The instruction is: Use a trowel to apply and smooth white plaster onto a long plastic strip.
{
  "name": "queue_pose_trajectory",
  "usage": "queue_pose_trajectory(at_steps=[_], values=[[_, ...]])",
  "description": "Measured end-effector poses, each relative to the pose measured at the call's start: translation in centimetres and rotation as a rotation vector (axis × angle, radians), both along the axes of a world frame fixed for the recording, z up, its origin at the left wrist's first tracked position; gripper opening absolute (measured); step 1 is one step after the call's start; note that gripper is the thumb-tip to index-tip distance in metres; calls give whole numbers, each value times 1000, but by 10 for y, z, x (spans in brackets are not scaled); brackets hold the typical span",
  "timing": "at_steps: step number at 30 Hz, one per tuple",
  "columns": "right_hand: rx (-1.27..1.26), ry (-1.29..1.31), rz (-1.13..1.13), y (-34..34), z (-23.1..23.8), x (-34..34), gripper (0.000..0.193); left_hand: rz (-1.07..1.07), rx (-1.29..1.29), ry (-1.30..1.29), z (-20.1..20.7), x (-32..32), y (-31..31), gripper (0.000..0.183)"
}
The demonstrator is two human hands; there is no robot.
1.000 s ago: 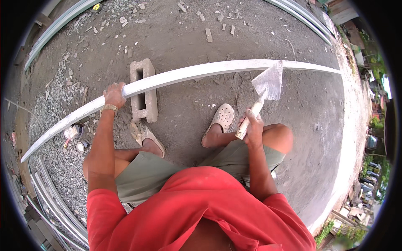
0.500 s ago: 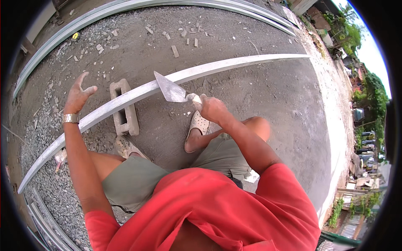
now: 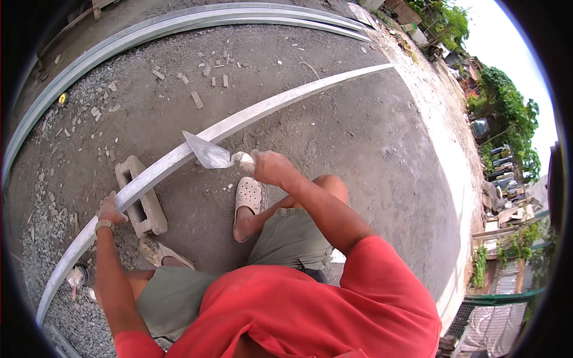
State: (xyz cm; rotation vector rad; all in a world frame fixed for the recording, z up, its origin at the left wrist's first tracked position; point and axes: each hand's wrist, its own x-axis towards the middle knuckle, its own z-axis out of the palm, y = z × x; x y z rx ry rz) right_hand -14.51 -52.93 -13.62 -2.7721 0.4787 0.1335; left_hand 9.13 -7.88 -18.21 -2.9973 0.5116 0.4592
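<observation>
A long pale metal bar [image 3: 250, 111] crosses in front of me, resting over a grey hollow concrete block [image 3: 156, 215]. My left hand [image 3: 110, 209], with a watch at its wrist, is closed on the bar just left of the block; some fingers are hidden behind it. In my right hand [image 3: 273, 169] is a pointing trowel [image 3: 209, 153], gripped by its pale, crusted handle. The blade's tip lies against or just over the bar's near side, to the right of the block; whether it touches I cannot tell.
Several more metal bars [image 3: 179, 22] lie along the far side. Broken block pieces [image 3: 197, 99] and gravel [image 3: 42, 224] scatter over the ground. My shoes [image 3: 248, 196] stand near the block. A yellow round item [image 3: 62, 99] sits at far left. Plants [image 3: 507, 101] and clutter line the right.
My left hand has come down from the air above the bar and taken hold of it. The trowel stays by the bar in my right hand. The whole view has shifted.
</observation>
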Motion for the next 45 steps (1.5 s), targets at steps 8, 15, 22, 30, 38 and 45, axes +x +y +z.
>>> queue_pose_trajectory(at_steps=[8,15,22,30,38,45], values=[[2,441,-331,-140,39,0,51,167,141,-41,-31,16,-8,38],[-76,-18,-157,-85,10,1,34,239,122,-150,-45,7,-8,33],[-187,5,-402,-145,14,-5,33,213,97,-195,-54,10,-6,36],[1016,-331,-775,-266,-12,19,15,248,149,-190,-58,13,-12,36],[1112,-576,-999,-257,-73,88,18,269,157,-193,-58,14,-15,36],[868,-440,-731,6,-122,107,21,276,144,-174,-49,10,-24,39]])
